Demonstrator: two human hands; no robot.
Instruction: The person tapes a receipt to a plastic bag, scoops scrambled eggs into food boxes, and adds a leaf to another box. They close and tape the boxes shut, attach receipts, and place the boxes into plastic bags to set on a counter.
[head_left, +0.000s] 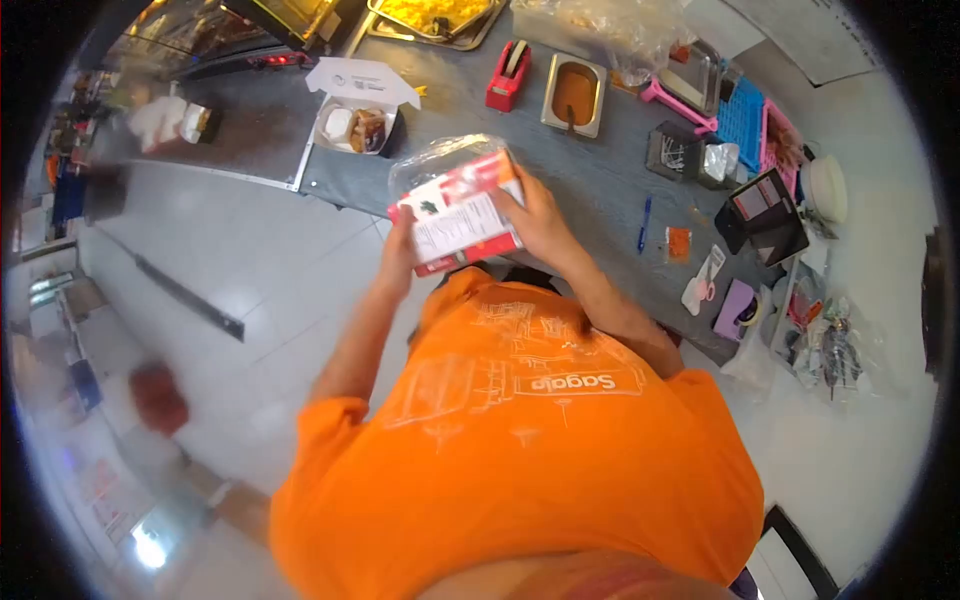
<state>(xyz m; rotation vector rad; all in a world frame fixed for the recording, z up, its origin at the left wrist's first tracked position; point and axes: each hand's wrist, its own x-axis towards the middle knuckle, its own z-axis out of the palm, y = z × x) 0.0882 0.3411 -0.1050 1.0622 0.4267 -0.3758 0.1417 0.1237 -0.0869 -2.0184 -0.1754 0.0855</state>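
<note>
Both of my hands hold a red and white carton (pixel 457 213) at chest height, in front of my orange shirt. My left hand (pixel 401 252) grips its left edge. My right hand (pixel 541 218) clasps its right side with the fingers over the top. A clear plastic bag (pixel 437 158) bulges behind the carton's upper edge and seems to be around it. The carton hovers over the near edge of a grey counter (pixel 600 180).
On the counter stand an open white takeaway box with food (pixel 355 125), a red tape dispenser (pixel 508 75), a steel pan of orange sauce (pixel 573 95), a blue pen (pixel 644 222), pink scissors (pixel 700 290) and blue and pink baskets (pixel 745 120). White tiled floor (pixel 230 290) lies to the left.
</note>
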